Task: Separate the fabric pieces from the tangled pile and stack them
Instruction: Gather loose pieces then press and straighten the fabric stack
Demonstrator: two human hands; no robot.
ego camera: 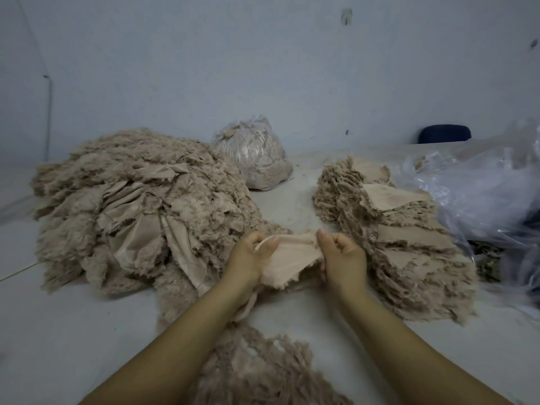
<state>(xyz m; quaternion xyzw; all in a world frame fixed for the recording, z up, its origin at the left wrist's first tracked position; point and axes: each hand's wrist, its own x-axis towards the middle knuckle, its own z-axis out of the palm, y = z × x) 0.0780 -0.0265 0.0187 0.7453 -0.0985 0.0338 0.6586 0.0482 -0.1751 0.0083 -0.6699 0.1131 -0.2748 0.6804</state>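
A grey table [87, 331] fills the view below a pale wall. On its left half lies the tangled pile [131, 206] of beige fabric, a broad heap of fuzzy, frayed pieces lying every way. On the right, nearer the far edge, stands the stack [403, 235], a long sloping row of flattened pieces running from far left to near right. Beyond it on the right lies loose clear plastic sheeting [482, 188], and behind the pile sits a tied plastic bag [254, 159] stuffed with more fabric. A smaller clump of fuzzy scraps [257, 369] lies near, between the forearms.

Between pile and stack, both hands hold one fabric piece [289, 255] up off the table. The left hand [251, 255] has its fingers curled round the piece's left edge, thumb on top; the right hand [342, 252] pinches the right edge, fingers curled under and thumb up. The piece is stretched between them with its long axis running left to right, its smooth side towards the camera and a fuzzy fringe hanging at the bottom.

The piece appears already free of the pile. The stack lies just to the right of the grip, touching or nearly touching the right hand, so the right hand is the nearer one to carry the piece across and lay it flat on top.
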